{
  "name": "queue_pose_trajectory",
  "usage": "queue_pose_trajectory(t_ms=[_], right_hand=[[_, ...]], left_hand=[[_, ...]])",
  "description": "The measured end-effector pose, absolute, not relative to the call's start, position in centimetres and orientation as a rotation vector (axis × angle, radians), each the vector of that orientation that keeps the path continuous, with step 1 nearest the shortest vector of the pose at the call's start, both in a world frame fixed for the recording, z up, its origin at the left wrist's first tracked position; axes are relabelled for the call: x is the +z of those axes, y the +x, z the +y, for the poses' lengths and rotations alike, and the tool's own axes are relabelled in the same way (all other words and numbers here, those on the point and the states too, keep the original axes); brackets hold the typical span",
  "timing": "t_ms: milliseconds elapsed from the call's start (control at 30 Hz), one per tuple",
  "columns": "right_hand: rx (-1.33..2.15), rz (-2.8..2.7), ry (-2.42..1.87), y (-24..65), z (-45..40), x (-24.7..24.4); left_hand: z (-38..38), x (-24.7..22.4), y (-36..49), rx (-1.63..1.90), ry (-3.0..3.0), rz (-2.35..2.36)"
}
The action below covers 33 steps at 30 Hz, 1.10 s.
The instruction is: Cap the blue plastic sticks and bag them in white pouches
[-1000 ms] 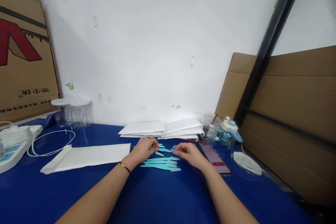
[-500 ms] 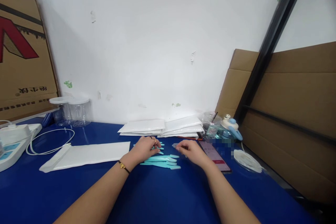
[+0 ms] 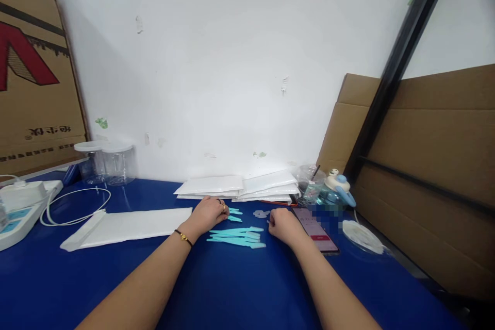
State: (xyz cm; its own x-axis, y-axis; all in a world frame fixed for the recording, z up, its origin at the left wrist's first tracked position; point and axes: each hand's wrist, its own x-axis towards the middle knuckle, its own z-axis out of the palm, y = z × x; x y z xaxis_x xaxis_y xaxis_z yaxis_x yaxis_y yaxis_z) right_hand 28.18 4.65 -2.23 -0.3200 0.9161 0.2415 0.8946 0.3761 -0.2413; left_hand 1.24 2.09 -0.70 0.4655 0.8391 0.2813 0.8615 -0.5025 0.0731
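My left hand (image 3: 209, 212) has its fingers curled down over the handle ends of the farther teal eyebrow razors (image 3: 235, 211), whose tips stick out to the right. Closer to me, several more teal eyebrow razors (image 3: 237, 237) lie side by side on the blue table (image 3: 232, 289). My right hand (image 3: 284, 224) is closed, its fingertips turned inward and mostly hidden; what they hold, if anything, I cannot make out. Just left of it lie small translucent pieces (image 3: 260, 213).
A white padded envelope (image 3: 135, 224) lies at left, with more white envelopes (image 3: 209, 185) stacked by the wall. A phone (image 3: 319, 232) is beside my right forearm. Clear jars (image 3: 117, 165), a power strip (image 3: 23, 216), a bottle (image 3: 332, 191) and a coiled cable (image 3: 363, 236) stand around.
My left hand has shifted slightly left and away from me, uncovering more of the nearer razors. My right hand has moved a little right and curled up, exposing the translucent pieces.
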Motion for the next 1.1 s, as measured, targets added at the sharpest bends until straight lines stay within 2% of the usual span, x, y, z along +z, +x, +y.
queue_pose_trajectory(t_ms=[200,400,567,1100], right_hand=[[0.118,-2.3,-1.481,28.2,4.5,-1.9],[0.359,-2.124,-1.214,28.3,4.5,-1.7],[0.459,-2.165,-1.117,27.2,3.8,-1.5],[0.444,-2.241,-1.027,26.1,3.3,-1.7]], left_hand=[[1.3,0.6,1.4,-0.609,-2.526,-1.525],[1.8,-0.2,1.1,-0.416,-2.674,-1.454],[2.1,-0.7,1.7,-0.403,-2.659,-1.437],[1.4,-0.3,3.5,-0.565,-2.543,-1.391]])
